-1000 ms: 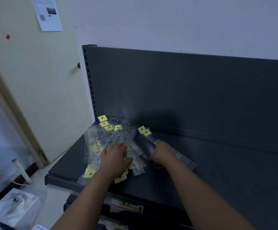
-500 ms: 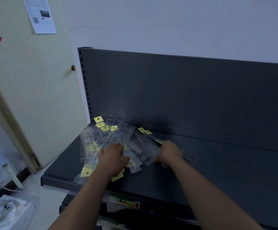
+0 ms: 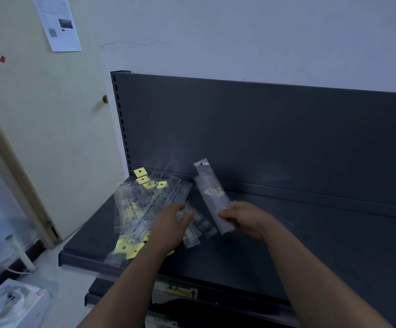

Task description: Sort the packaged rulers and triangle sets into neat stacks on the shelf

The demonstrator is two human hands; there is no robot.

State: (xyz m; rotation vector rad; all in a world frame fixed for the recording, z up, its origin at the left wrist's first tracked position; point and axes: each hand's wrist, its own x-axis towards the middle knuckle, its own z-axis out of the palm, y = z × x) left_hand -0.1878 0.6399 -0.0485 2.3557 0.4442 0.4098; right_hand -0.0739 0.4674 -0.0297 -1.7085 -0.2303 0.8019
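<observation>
A loose pile of clear ruler packets with yellow header cards lies on the left part of the dark grey shelf. My left hand rests on the pile with its fingers spread flat. My right hand grips the lower end of one long clear packet and holds it tilted up off the shelf, its hang-hole end pointing toward the back panel. Another clear packet lies half hidden under my right wrist.
The shelf's back panel rises behind the pile, with a slotted upright at its left. A door stands to the left. A white boxed item and a white pole sit on the floor below.
My right hand has lifted one packet up out of the pile, where before it lay low among the packets. My left hand stays on the pile. The camera has moved slightly.
</observation>
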